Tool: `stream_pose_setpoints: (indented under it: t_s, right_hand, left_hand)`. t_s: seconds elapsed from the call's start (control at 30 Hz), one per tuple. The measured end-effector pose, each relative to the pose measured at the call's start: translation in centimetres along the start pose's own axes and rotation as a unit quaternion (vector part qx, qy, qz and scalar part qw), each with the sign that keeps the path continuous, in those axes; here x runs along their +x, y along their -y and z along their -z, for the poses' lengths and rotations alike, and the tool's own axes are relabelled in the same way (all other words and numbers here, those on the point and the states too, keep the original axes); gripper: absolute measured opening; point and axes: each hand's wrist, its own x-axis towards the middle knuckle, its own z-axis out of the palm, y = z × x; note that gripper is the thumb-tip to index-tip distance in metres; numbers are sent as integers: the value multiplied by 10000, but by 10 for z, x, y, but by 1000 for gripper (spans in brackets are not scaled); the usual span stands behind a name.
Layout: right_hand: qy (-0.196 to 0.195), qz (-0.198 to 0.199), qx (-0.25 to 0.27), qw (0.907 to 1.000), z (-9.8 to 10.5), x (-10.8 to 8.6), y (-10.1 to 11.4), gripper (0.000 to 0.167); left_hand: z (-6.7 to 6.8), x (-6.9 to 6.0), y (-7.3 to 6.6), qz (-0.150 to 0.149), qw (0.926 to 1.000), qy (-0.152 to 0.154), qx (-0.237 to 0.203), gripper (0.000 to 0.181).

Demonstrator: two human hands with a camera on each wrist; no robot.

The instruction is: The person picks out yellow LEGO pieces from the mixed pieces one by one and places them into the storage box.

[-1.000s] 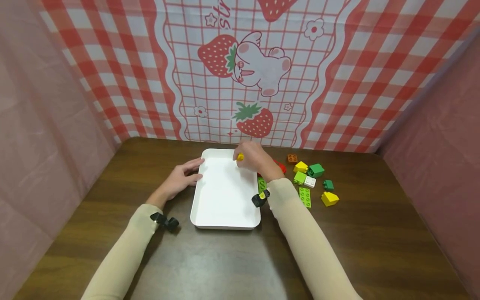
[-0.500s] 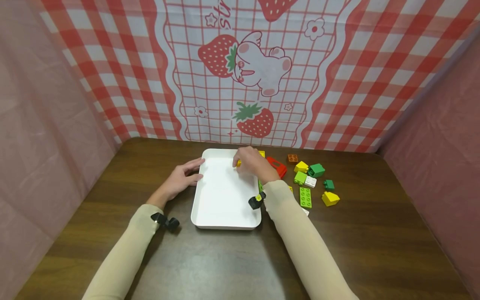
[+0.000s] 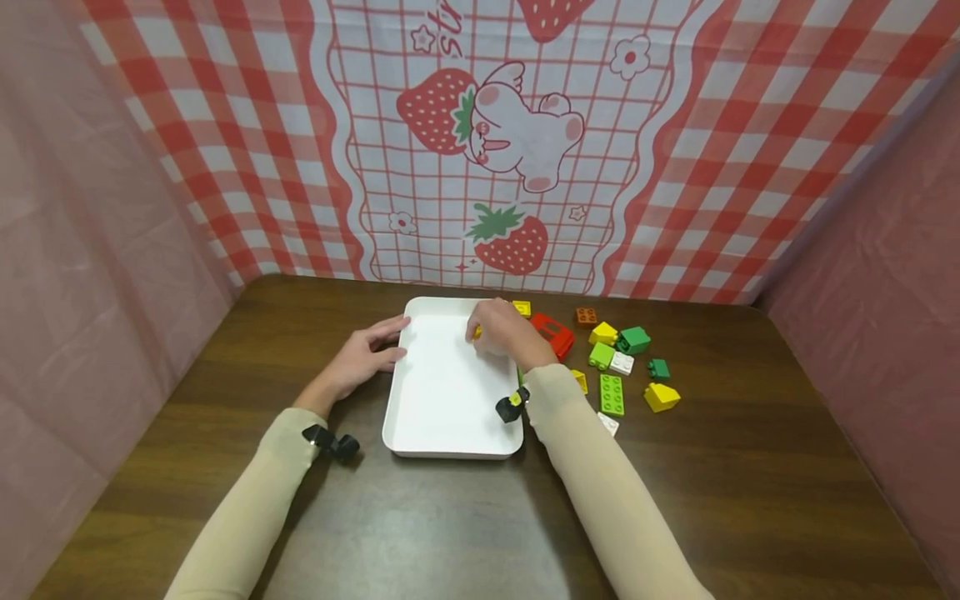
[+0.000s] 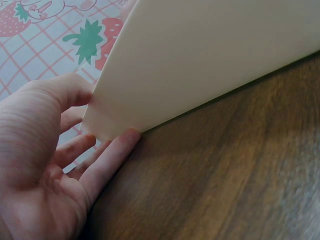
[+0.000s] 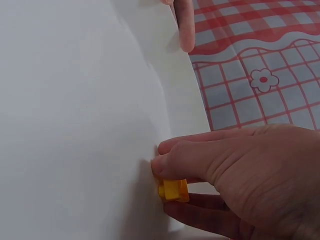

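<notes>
A white rectangular tray lies on the wooden table, its long sides running away from me. My left hand rests against the tray's left side; in the left wrist view its relaxed fingers touch the outer wall. Over the tray's far right part, my right hand pinches a small yellow toy brick between thumb and fingers. The right wrist view has this brick low over the tray floor near the wall; whether it touches the floor I cannot tell. The fingers partly cover it.
Right of the tray lie a red toy piece, a lime plate brick, an orange brick, a green brick, a yellow sloped brick and several others. A checked strawberry cloth hangs behind the table.
My right hand has moved slightly nearer to me along the tray's right side, still pinching the yellow brick. The red piece is now less covered. My left hand stays in place.
</notes>
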Motion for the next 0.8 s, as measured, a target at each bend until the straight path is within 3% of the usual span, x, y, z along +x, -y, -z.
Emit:
stream_pose_setpoints:
  t_s: [0.5,0.8]
  right_hand:
    - [41,19,34,10000,0,-1,0,23]
    - [298,308,-370,9984,2,-1,0,26]
  left_hand:
    - [-1,-1,-1,32,10000,-21,14,64]
    - [-1,0,1,68,9999,-44,107,64]
